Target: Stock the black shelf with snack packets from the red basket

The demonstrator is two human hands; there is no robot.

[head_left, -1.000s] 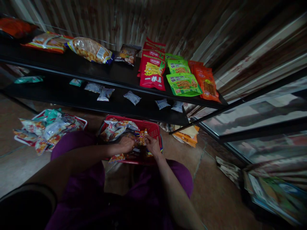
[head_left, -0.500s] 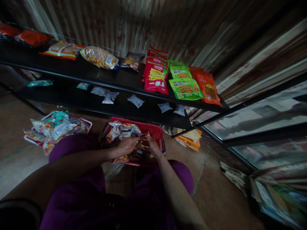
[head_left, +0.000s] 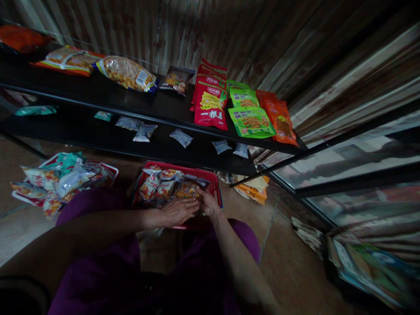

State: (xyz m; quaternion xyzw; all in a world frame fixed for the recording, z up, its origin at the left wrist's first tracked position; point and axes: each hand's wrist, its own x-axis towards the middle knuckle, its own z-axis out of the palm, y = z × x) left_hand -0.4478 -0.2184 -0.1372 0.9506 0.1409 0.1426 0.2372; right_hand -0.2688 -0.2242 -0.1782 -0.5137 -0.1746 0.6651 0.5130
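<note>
A red plastic basket [head_left: 213,180] full of small snack packets [head_left: 156,187] sits on the floor between my knees. My left hand [head_left: 177,211] lies over the packets at the basket's near edge, fingers stretched toward the right. My right hand [head_left: 208,204] meets it there, fingers curled round a yellow-orange packet [head_left: 187,190]. The dim light hides what lies under my palms.
A black two-level shelf [head_left: 157,109] stands behind the basket, with red [head_left: 210,101], green [head_left: 251,120] and orange snack bags on top and small silver packets [head_left: 181,137] below. A second tray of packets [head_left: 59,181] sits at my left. Magazines [head_left: 367,267] lie at right.
Both hands dropped lower into the basket's near side. The packet that was held upright between them now lies flat among the others. The view shifted slightly.
</note>
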